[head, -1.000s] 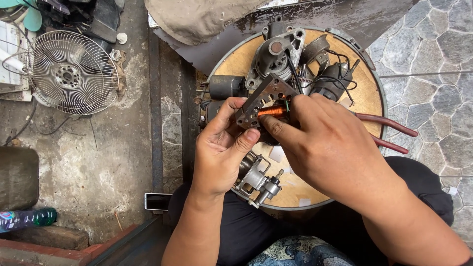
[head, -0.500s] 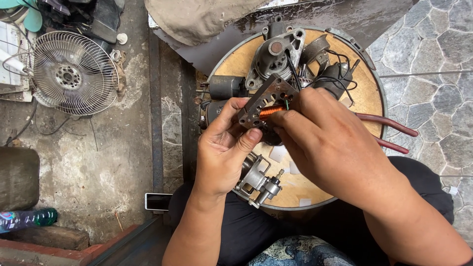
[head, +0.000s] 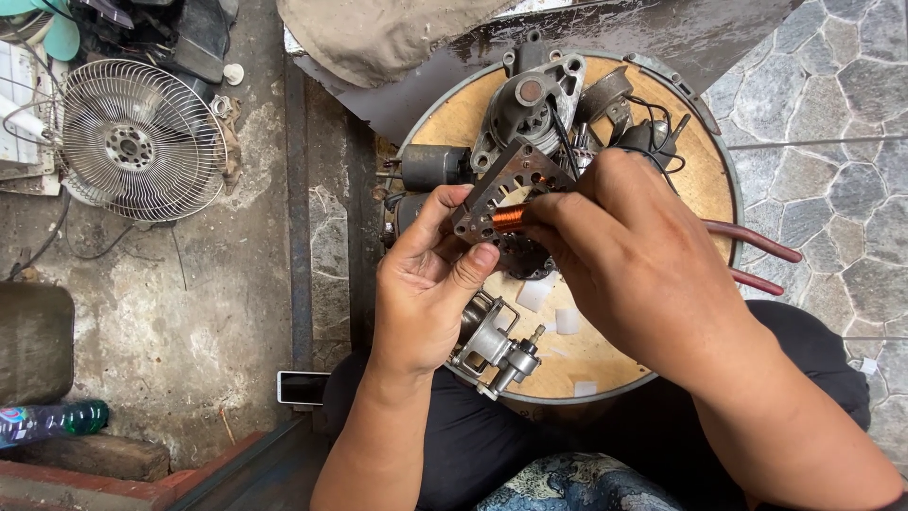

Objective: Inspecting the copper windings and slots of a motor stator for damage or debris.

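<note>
Desk first: a round wooden desk (head: 705, 180) with a metal rim sits over my lap, strewn with motor parts. On its far side I see a grey motor housing (head: 532, 102), a dark cylindrical motor (head: 435, 167) to its left, and black wires (head: 653, 128) to its right. Two red tubes (head: 766, 251) stick out past the right edge. Off to the left on the concrete floor lies a wire fan guard (head: 137, 142), and a phone (head: 303, 387) lies just beside my left knee. My left hand (head: 426, 293) is clamped on a rusty motor stator plate (head: 501, 185), thumb pressed on its lower edge, holding it above the desk's middle. My right hand (head: 634, 251) pinches the copper coil (head: 509, 218) on that plate. Just below my left hand rests a small silver gear assembly (head: 494, 348).
</note>
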